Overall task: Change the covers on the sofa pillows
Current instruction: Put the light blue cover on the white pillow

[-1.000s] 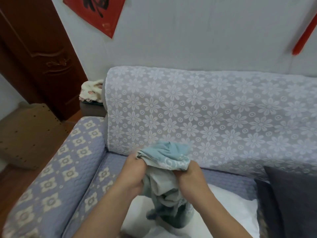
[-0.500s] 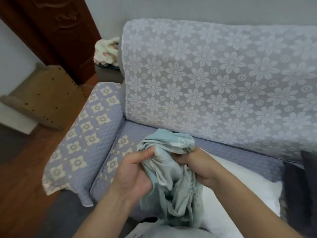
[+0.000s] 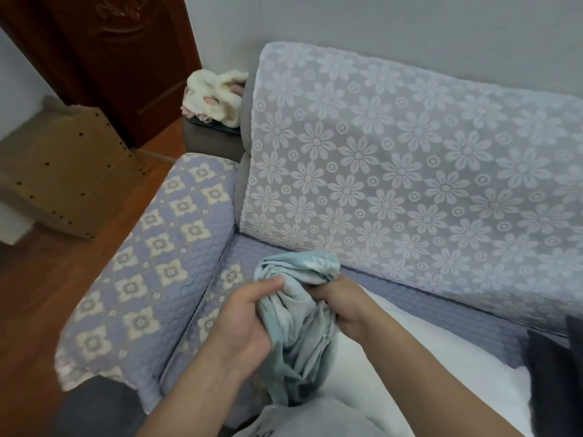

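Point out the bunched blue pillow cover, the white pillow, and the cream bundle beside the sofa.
blue pillow cover (image 3: 296, 335), head view, on its gathered middle folds.
white pillow (image 3: 419, 370), head view, on its bare top surface.
cream bundle (image 3: 214, 96), head view, on its fluffy centre.

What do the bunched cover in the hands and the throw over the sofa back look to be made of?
Cover: thin, soft woven cloth, likely cotton, matte pale blue; it gathers in fine limp folds. Throw: looks like lace or burnout fabric, with raised white flowers on a sheerer lilac ground.
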